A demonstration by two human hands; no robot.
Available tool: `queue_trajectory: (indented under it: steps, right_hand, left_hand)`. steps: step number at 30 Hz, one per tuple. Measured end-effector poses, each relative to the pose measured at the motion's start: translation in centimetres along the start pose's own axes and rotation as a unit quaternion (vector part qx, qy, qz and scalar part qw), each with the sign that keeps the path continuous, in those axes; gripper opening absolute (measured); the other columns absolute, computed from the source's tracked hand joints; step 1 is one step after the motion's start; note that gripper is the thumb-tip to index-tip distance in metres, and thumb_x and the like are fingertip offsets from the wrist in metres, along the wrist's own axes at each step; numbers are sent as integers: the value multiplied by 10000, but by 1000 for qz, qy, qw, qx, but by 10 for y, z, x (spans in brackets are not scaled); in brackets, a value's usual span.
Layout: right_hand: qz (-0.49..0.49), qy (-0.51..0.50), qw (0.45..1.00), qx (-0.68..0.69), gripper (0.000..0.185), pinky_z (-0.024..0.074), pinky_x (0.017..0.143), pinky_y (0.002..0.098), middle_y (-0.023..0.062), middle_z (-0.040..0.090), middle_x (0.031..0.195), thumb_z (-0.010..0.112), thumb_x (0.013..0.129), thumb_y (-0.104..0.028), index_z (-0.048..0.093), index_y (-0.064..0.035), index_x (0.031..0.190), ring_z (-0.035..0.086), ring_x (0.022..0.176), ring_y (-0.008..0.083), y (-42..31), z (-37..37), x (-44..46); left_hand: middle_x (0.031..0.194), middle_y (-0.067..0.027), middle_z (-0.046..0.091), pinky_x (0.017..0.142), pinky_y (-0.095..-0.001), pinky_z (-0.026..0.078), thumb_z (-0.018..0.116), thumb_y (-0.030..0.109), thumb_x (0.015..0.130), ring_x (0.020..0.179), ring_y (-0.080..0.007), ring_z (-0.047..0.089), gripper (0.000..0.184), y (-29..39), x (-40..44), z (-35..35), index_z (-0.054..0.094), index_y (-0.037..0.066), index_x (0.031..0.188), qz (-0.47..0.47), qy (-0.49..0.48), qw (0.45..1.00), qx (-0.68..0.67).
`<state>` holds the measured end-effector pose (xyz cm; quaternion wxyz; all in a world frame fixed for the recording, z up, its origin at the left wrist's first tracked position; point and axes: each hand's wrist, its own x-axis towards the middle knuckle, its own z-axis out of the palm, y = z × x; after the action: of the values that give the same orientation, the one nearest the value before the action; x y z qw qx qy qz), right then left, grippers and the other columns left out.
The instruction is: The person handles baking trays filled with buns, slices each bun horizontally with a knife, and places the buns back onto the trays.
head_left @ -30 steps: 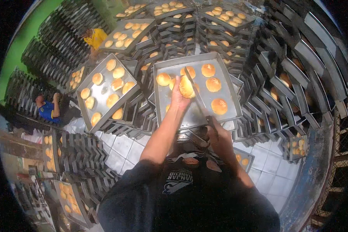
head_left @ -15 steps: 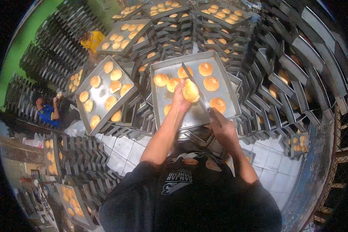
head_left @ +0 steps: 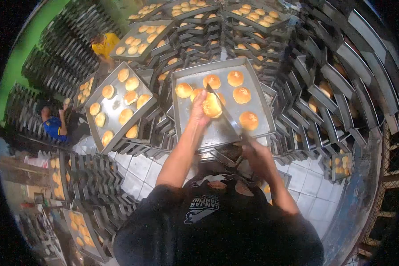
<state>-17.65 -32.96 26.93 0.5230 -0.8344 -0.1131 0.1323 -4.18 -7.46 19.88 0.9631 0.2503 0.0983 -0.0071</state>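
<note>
A round golden bun (head_left: 212, 106) is gripped in my left hand (head_left: 199, 110), above a metal baking tray (head_left: 221, 136). My right hand (head_left: 256, 153) is closed around the handle of a long knife (head_left: 228, 117). The blade runs up and to the left, right against the bun's right side; how deep it sits in the bun I cannot tell. Several whole buns lie on the tray around my hands, among them one bun (head_left: 248, 120) near the knife and another bun (head_left: 184, 90) left of my left hand.
To the left stands a second tray (head_left: 116, 106) of buns on a stack. Tall stacks of metal trays (head_left: 332, 95) rise at the right and behind. Two people, one in a yellow shirt (head_left: 105, 45) and one in a blue shirt (head_left: 54, 127), are at the far left. White tiles (head_left: 139, 170) cover the floor.
My left hand and the bun have shifted slightly left and down. The knife has been drawn back toward me, down and to the right, with my right hand lower.
</note>
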Motion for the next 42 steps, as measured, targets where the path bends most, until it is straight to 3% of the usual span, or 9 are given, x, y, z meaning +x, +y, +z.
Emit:
queue_trajectory:
  steps: [1,6,11,14,17,19,29,32,42]
  right_hand:
    - [-59,7,998,12,452,507,693,329,128,674,846,542,999,-237,528,-57,1414,614,710,185,5,2,-7]
    - [12,-3,1000,-6,403,521,760,369,179,685,897,569,984,-168,553,-60,1372,659,787,246,-30,-1,20]
    - [67,-24,997,-32,393,536,806,398,210,681,910,624,953,-76,568,-61,1341,672,805,299,-29,-4,7]
    - [-60,-16,997,-43,388,527,722,364,150,681,813,561,980,-150,561,-39,1352,653,718,230,0,7,-12]
    - [-28,-7,985,170,366,529,723,371,145,679,800,569,975,-127,564,-19,1325,661,727,245,-9,23,-7]
    - [-67,36,996,-40,358,526,730,367,139,674,801,557,977,-116,561,-19,1322,663,742,250,9,30,19]
    - [-109,36,993,-20,393,526,706,398,171,659,805,552,984,-156,545,-46,1361,676,739,278,6,34,-6]
    - [-14,27,999,12,406,525,704,394,169,662,810,550,985,-156,539,-53,1378,672,726,274,-9,37,18]
    - [-75,26,997,-17,447,520,668,380,147,658,759,552,984,-151,515,-50,1417,654,682,265,21,49,7]
  left_hand:
    - [939,-69,688,771,-405,607,738,256,917,850,-210,696,251,6,-5,-1,627,91,1069,-5,-18,999,27]
    - [963,-34,690,777,-377,594,733,204,916,869,-178,688,220,-26,-16,0,637,91,1077,-28,-86,987,129]
    - [970,-33,685,773,-356,582,723,221,923,855,-184,682,223,-3,-11,2,632,102,1088,11,-3,996,93]
    - [974,-45,683,770,-369,582,713,261,931,853,-201,683,246,12,-12,-15,625,115,1109,-11,30,999,39]
    - [990,-57,683,785,-386,581,703,294,937,874,-210,681,270,-3,-17,-14,621,120,1127,-14,34,999,6]
    - [1011,-50,701,825,-374,566,701,359,939,912,-202,682,326,-23,-22,-8,641,107,1137,-16,25,999,24]
    - [982,-50,681,809,-387,565,648,368,981,887,-204,674,303,-11,-9,-20,620,122,1156,27,48,998,-29]
    - [965,-39,675,831,-386,557,647,369,982,891,-197,669,297,-33,-24,-3,621,129,1156,-19,53,998,-19]
    - [1094,-31,697,928,-397,528,602,463,991,1041,-216,657,386,-27,-18,-20,640,134,1189,9,43,999,-31]
